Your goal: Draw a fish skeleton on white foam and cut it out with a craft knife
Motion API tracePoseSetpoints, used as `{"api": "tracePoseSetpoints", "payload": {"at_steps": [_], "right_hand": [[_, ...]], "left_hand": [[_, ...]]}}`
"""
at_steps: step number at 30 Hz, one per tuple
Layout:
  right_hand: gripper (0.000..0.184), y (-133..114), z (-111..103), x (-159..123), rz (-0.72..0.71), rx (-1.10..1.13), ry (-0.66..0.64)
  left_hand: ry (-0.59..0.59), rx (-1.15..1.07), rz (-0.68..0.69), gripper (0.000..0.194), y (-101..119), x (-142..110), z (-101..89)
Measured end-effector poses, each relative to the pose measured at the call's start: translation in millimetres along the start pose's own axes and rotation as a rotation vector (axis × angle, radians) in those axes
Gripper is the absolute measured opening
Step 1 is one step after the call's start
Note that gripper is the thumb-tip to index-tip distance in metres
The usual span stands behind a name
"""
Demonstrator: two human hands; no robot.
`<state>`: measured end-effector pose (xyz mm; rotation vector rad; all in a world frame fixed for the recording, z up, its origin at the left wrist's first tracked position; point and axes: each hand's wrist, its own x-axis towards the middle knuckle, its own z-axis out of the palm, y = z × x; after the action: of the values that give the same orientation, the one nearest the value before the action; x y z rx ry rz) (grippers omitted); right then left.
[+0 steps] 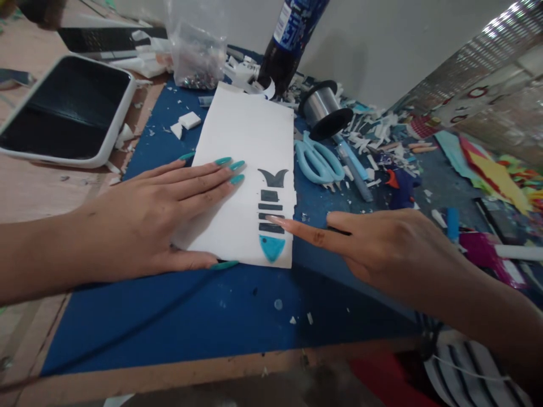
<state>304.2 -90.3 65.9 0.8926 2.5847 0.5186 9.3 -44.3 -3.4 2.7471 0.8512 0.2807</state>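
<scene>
Left hand (155, 212): palm down, fingers extended, lying across the left edge of a white rectangular sheet of paper or card (250, 127); turquoise nails, grasping nothing. Thumb at the sheet's near edge, its nail reaching past it.

Right hand (377, 246): index finger out straight, other fingers folded under. Cannot tell whether the folded fingers hold anything. Index tip overlaps the middle of three narrow dark-grey bars (263, 216).

Sheet lies on a blue work mat (203, 322), the mat's near edge well apart from it. Along the sheet's right edge, far to near: a dark-grey forked tail shape (274, 178), a dark-grey squarish block (270, 195), the three bars, then a bright-blue rounded-triangular head shape (271, 249) with a dark dot, close to the near right corner. Whether these are loose pieces or drawn marks, cannot tell.

Just beside the right edge: light-blue looped tool handles (321, 160). Near the far right corner: a black-flanged spool of silvery line (318, 107). Beyond the far edge: a dark bottle with blue label (292, 28) and a clear plastic bag of small bits (198, 53). Left of the mat: a black-screened phone in a white case (68, 107).
</scene>
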Motion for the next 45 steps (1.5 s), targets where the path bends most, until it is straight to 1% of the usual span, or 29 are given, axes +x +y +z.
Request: {"api": "tracePoseSetpoints", "payload": {"at_steps": [10, 12, 16, 19, 21, 23, 25, 31, 35, 37, 39, 41, 43, 45], "right_hand": [[0.065, 3, -4, 8, -0.06, 0.039, -0.064], [0.066, 4, -2, 8, -0.058, 0.041, -0.061], [0.067, 4, 0, 7, -0.063, 0.041, -0.053], [0.067, 4, 2, 5, -0.038, 0.046, -0.066], [0.066, 6, 3, 4, -0.033, 0.085, -0.052], [0.066, 8, 5, 2, -0.033, 0.133, -0.024], [0.065, 10, 7, 0, -0.031, 0.158, -0.011], [0.067, 13, 8, -7, -0.016, 0.172, 0.004], [0.066, 16, 14, -18, 0.008, 0.155, -0.05], [0.066, 18, 20, -28, 0.029, 0.14, -0.048], [0.065, 19, 25, -39, 0.057, 0.116, -0.013], [0.066, 20, 27, -47, 0.085, 0.111, -0.012], [0.067, 19, 25, -50, 0.104, 0.112, 0.013], [0.067, 16, 20, -46, 0.106, 0.109, 0.063]], "left_hand": [[0.001, -0.009, -0.003, 0.08, -1, 1, -0.7], [0.001, 0.011, -0.004, 0.081, -1, 0, -0.8], [-0.007, 0.064, -0.009, 0.075, -1, -3, -1.7], [-0.031, 0.082, -0.021, 0.076, 0, -4, -2.4], [-0.046, 0.083, -0.033, 0.074, 0, -3, -1.6], [-0.029, 0.077, -0.018, 0.076, -2, -2, 0.2], [-0.023, 0.075, -0.003, 0.079, -3, -2, 2.4], [-0.006, 0.099, 0.0, 0.075, -6, -5, 4.7], [0.002, 0.134, 0.001, 0.077, -7, -6, 4.8], [0.014, 0.136, 0.0, 0.079, -7, -6, 5.5], [0.019, 0.113, -0.007, 0.079, -7, -6, 6.4], [0.019, 0.073, -0.013, 0.079, -8, -5, 7.1], [0.013, 0.04, -0.02, 0.079, -8, -5, 7.3], [0.008, 0.029, -0.025, 0.08, -7, -4, 7.0]]}}
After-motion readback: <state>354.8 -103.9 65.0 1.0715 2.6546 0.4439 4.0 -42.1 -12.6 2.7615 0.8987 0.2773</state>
